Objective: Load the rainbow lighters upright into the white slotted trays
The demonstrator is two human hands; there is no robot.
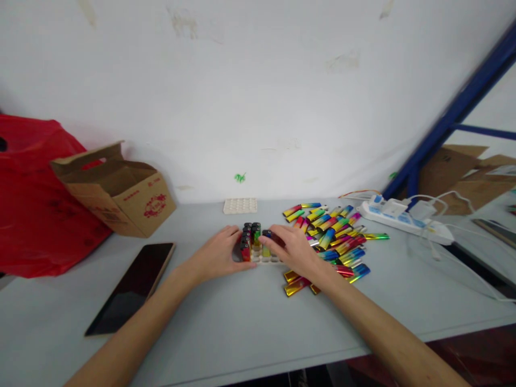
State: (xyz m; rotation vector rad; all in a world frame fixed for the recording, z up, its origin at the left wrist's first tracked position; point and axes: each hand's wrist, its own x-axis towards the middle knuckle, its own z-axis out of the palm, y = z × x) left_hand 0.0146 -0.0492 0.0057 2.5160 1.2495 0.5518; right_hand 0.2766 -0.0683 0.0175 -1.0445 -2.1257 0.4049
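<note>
A pale tray with round-edged slots (265, 259) lies on the grey table, with several black-topped lighters (245, 244) upright in its left part. My left hand (220, 252) is curved around the tray's left side, thumb along the near edge and fingers by the lighters. Between the thumb and fingers of my right hand (292, 247) is a lighter with a yellow-green body (266, 244), upright over the tray; whether its base is in a slot is hard to tell. Loose shiny multicoloured lighters (328, 234) lie in a heap beside my right hand.
Another pale slotted tray (240, 205) lies near the wall. On the left are a black tablet (131, 287), an open cardboard box (133, 199) and a red bag (44, 199). A white power strip (405, 221) with plugs and cables sits at the right.
</note>
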